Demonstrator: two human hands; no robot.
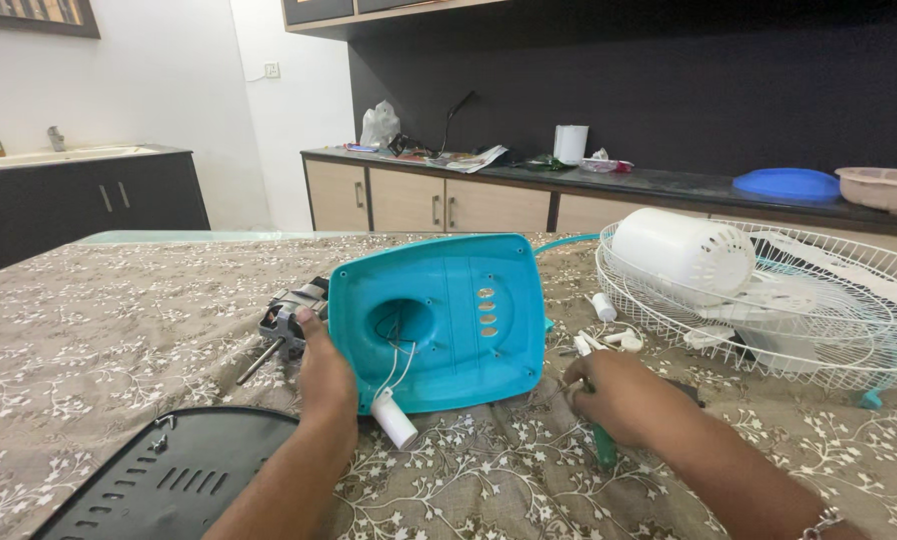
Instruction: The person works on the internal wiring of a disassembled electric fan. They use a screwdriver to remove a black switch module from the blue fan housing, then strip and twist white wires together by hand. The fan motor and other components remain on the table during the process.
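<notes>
Landmark: the turquoise fan base point(439, 318), standing tilted on edge at the middle of the table point(89, 330), hollow underside toward the camera.

Nearest the camera, left of and below the base, a black vented panel point(169, 475) lies flat at the table's near edge, part cut off by the frame. Bare patterned cloth runs between it and the base.

The left hand point(324, 375) rests against the base's left edge, fingers curled, thumb raised along the rim; how firmly it grips cannot be told. Just right of that hand, at the base's lower edge, a white cylinder point(394, 418) hangs on thin wires from the central opening.

The right hand point(619, 395) sits just beyond the base's lower right corner, fingers closed round a green-handled tool point(604, 445); its tip is hidden.

Behind the left hand, touching the base's left side, lies a metal motor point(287, 318) with its shaft pointing toward the camera.

Right of the base, small white parts point(609, 335) lie scattered, then a white wire grille point(819, 330) holding a white housing point(684, 255).

Open cloth lies left of the base. Farther off, a counter point(609, 182) lines the wall.
</notes>
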